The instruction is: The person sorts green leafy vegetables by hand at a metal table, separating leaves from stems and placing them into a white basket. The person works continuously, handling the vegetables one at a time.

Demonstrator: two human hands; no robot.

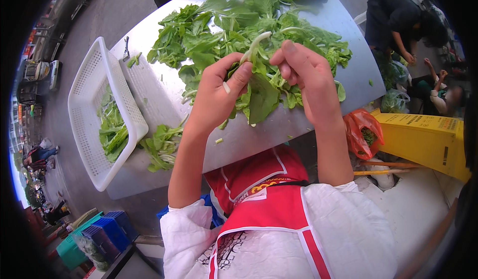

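My left hand (220, 92) grips a stalk of leafy greens between thumb and fingers. Its pale, bent stem (257, 43) points up, while a broad green leaf (263, 97) hangs below. A short white stem piece (226, 87) pokes out beside the thumb. To the right, my right hand (310, 77) is raised with curled fingers, apart from that stem; whether anything is inside is hidden. Under both hands, a loose heap of leafy greens (209, 49) spreads over a metal table (257, 137).
A white perforated plastic basket (136, 124) holding greens stands at the table's left, beside a small pile of greens (162, 148). A metal tool (126, 47) lies behind it. Right of the table are a red plastic bag (362, 129), a yellow box (418, 137) and a bending person (396, 17).
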